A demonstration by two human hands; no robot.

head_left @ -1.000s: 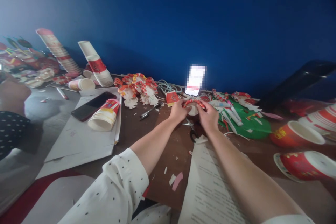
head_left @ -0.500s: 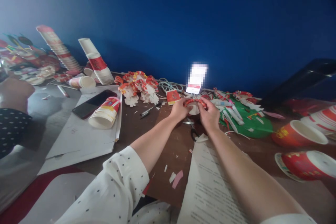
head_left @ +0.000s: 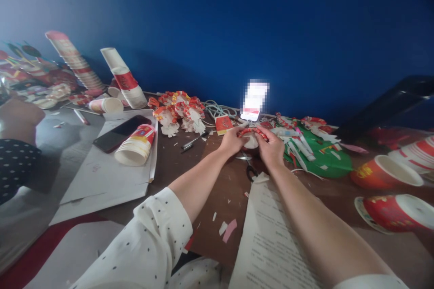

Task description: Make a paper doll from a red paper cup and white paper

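Left grip [head_left: 233, 141]: pinching the red curved piece [head_left: 250, 131] at one end; hard pulling could tear it.
Red curved piece: between both grips, near the scissors [head_left: 249, 167]; slackening could drop it.
Right grip [head_left: 272, 148]: pinching the other end; outward swings could disturb the green sheet [head_left: 343, 164].

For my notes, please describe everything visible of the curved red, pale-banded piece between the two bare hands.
The curved red, pale-banded piece looks like paper, though blur leaves this uncertain. It is held over the brown work surface, arched, its bands crosswise. The bare left hand pinches its left end, the bare right hand its right; they hide both tips. Below its middle shows a plain white part; whether joined, I cannot tell.
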